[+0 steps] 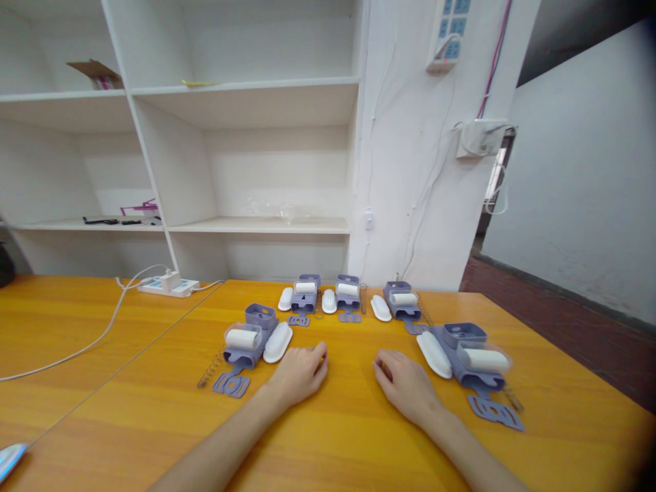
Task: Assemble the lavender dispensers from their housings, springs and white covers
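Observation:
My left hand (303, 372) rests on the wooden table with its fingers curled in, and I see nothing in it. Close to its left lie a white oval cover (278, 342), a purple plastic housing (260, 315) with a white roller (242, 339), a coil spring (210, 370) and a flat purple cut-out plate (231, 385). My right hand (406, 384) lies loosely closed on the tabletop, apart from the left. To its right sit another white cover (434, 354), a purple housing (464, 333), a white roller (483, 359) and a flat plate (495, 412).
Similar part sets stand along the back edge, with purple housings (348, 301) and white covers (380, 308). A power strip (169, 285) with a white cable (110, 326) lies at left. White shelves (259, 226) rise behind the table (348, 437).

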Demonstrator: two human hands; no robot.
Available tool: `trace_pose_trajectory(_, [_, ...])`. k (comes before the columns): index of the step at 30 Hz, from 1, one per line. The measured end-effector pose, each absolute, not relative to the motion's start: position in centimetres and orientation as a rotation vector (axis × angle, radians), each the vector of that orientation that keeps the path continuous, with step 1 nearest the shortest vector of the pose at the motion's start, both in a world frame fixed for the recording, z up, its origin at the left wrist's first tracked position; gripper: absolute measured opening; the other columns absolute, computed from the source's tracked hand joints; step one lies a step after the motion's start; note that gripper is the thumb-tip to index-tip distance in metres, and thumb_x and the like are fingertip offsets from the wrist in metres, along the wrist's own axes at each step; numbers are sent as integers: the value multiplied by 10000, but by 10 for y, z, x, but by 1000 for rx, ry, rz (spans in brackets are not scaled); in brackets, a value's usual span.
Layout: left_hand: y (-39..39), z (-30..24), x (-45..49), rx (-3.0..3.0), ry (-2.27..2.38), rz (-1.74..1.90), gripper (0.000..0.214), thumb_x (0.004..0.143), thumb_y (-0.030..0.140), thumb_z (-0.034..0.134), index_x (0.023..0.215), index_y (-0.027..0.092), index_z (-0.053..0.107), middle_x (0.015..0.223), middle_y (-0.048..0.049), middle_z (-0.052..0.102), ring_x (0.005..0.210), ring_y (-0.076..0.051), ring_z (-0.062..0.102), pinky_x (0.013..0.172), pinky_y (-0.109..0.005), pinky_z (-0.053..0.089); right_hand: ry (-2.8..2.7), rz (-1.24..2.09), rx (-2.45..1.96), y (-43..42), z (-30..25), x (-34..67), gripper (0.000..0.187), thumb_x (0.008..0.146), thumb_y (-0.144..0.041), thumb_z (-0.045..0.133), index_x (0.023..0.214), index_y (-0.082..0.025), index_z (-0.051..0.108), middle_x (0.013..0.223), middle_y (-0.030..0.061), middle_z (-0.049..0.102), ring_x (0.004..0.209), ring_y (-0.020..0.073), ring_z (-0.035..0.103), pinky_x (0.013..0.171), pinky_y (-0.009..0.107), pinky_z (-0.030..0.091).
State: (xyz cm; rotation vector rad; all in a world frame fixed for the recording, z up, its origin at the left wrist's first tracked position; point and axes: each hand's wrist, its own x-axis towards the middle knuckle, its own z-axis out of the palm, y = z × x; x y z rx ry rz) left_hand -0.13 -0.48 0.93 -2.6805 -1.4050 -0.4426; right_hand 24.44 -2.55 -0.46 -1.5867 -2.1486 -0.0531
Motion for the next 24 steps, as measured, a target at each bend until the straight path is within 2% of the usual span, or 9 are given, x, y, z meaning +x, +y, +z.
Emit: trace_pose_trajectory(24, [-6, 12, 0, -2690, -1427, -400, 162, 897, 283, 308, 907, 212, 453, 804, -39, 652, 711, -188, 619, 596, -260, 376, -2141, -48, -1612, -22, -5, 242, 170, 861, -263, 388, 777, -216, 528, 784, 17, 609, 743, 165, 549, 638, 267, 325])
